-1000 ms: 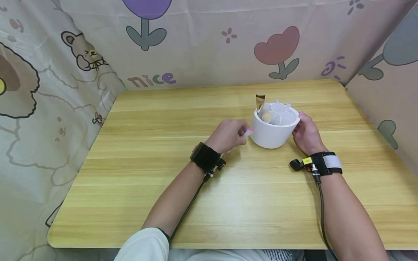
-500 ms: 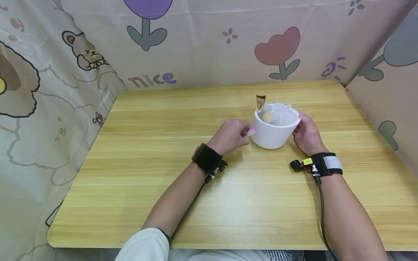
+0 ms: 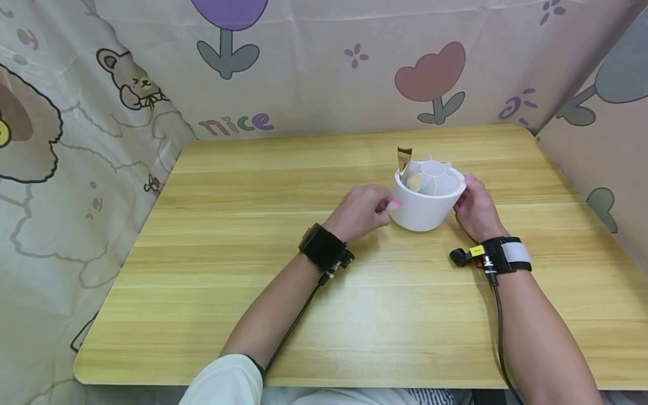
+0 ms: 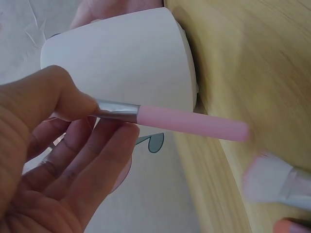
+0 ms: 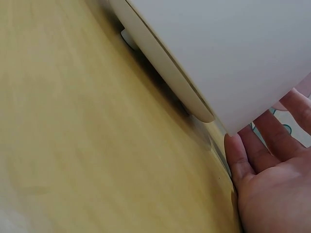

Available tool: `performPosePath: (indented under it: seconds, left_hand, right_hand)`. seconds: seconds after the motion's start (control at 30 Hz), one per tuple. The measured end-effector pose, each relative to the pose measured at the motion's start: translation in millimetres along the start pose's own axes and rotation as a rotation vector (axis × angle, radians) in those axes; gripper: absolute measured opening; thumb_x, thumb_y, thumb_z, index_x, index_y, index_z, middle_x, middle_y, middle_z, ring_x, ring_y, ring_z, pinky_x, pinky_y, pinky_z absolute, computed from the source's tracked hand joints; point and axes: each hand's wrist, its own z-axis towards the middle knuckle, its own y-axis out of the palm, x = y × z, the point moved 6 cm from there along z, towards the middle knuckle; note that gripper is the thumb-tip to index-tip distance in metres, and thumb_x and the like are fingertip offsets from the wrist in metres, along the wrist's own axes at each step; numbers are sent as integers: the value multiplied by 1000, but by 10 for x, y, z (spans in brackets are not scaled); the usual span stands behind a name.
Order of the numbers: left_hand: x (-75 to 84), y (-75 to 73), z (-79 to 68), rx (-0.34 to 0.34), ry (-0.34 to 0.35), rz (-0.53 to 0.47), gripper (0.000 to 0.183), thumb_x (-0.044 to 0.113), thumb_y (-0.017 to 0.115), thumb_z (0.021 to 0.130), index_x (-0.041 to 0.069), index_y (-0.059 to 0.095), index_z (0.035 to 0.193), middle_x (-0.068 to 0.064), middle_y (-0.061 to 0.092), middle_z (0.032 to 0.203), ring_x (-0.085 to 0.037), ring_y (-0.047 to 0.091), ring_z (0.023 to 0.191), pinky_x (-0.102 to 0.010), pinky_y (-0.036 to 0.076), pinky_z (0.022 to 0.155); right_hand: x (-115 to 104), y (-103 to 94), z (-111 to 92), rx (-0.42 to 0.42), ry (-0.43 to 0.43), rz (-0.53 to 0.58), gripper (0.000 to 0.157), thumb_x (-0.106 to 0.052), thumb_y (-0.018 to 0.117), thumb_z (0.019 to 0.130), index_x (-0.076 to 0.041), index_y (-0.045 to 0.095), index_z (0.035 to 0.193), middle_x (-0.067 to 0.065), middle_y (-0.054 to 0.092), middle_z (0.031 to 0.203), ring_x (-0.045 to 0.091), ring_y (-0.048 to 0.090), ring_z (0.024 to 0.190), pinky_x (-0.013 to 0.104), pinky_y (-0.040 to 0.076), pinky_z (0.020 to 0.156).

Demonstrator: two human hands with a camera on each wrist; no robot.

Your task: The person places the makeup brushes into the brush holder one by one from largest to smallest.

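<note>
In the left wrist view my left hand (image 4: 58,145) pinches a makeup brush (image 4: 194,123) between thumb and fingers, on its silver ferrule. Its pink handle sticks out; the bristle end is hidden. In the head view the brush's pink tip shows just left of the white round brush holder (image 3: 422,212), whose inside has compartments. My right hand (image 3: 477,208) grips the holder's right side, fingers round its outer wall. A brown-and-gold tipped item (image 3: 404,158) and a round beige tip (image 3: 414,183) stand at the holder's left inside.
Below the held brush in the left wrist view is a second brush with pale bristles (image 4: 266,178), beside an orange-pink rounded end (image 4: 289,226). All stand over the wooden table (image 3: 243,202). A printed curtain (image 3: 314,67) rises along the table's back edge.
My left hand has moved slightly right, bringing the pink end of the brush up to the holder's left side. The right hand and the holder have stayed put.
</note>
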Motion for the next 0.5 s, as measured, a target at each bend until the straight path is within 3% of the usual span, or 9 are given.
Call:
performPosePath:
  seconds: [0.3, 0.5]
  left_hand:
    - [38, -14, -3, 17, 27, -7, 9, 15, 66, 88, 7, 69, 92, 2, 56, 77, -11, 50, 71, -16, 39, 59]
    - [49, -20, -2, 17, 44, -4, 5, 10, 64, 86, 8, 67, 90, 2, 57, 79, -10, 51, 73, -15, 40, 60]
  right_hand:
    - [-1, -23, -14, 45, 22, 63, 45, -45, 47, 97, -5, 60, 114, 4, 53, 115, 12, 50, 102, 22, 38, 92]
    - [-10, -16, -6, 25, 10, 45, 39, -40, 46, 100, -4, 59, 110, 5, 54, 113, 12, 50, 100, 23, 38, 91]
